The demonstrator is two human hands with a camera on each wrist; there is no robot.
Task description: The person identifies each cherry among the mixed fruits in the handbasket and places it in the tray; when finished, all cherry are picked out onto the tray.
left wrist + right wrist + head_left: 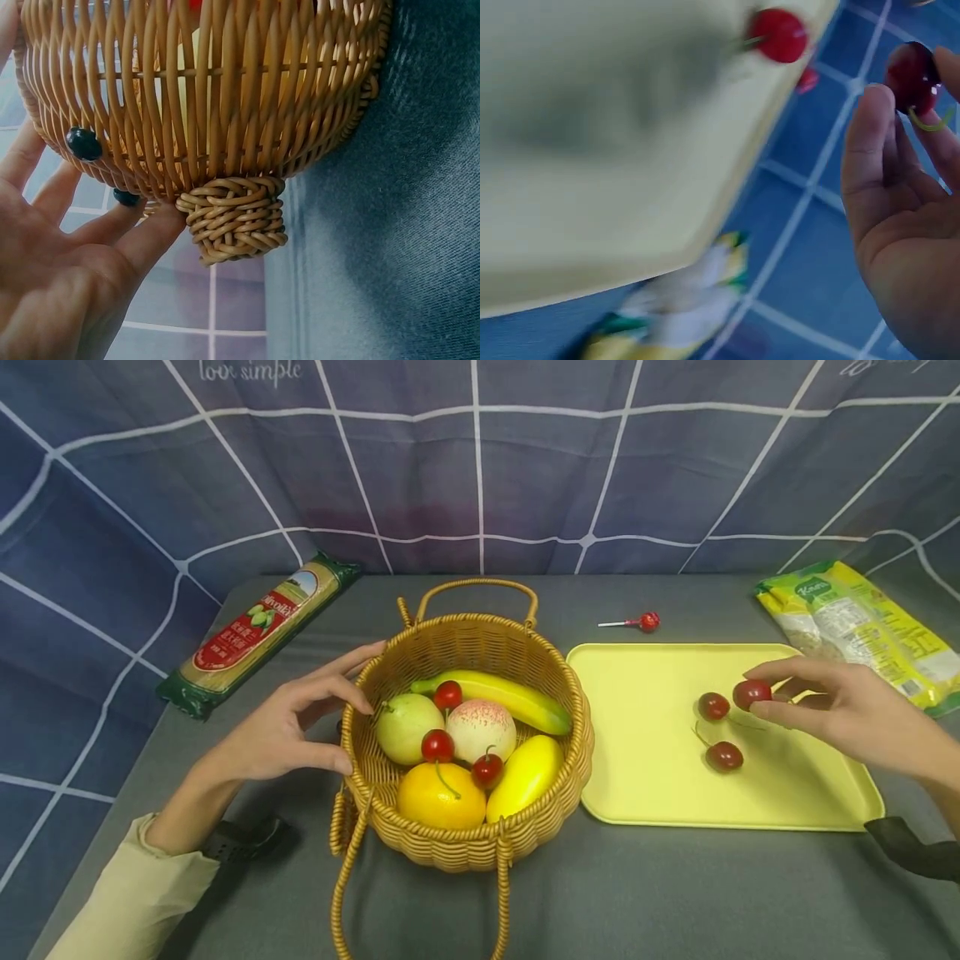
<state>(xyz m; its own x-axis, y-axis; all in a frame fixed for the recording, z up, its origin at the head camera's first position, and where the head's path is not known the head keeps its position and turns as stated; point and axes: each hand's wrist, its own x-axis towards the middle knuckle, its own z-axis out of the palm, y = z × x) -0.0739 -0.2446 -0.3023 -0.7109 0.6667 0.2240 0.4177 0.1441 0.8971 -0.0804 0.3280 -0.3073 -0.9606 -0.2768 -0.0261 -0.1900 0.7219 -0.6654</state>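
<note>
A wicker basket [465, 853] stands mid-table holding a banana [510, 697], a pear [407, 727], a peach [482, 730], an orange [441, 795], a yellow fruit [525, 775] and three cherries [438, 746]. My left hand [348, 735] rests against the basket's left wall, with its fingers spread on the weave. The left wrist view shows those fingers [142, 232] lying straight on the basket [225, 90]. Over the yellow tray [645, 793], my right hand [756, 697] pinches a dark red cherry [751, 692] between thumb and fingertips. Two cherries [723, 755] lie on the tray. The held cherry [911, 75] also appears in the right wrist view.
A long pasta packet [258, 631] lies at the back left, and a red lollipop [645, 622] sits behind the tray. At the right edge lies a green-yellow packet [862, 627]. A blue checked cloth hangs behind the grey table.
</note>
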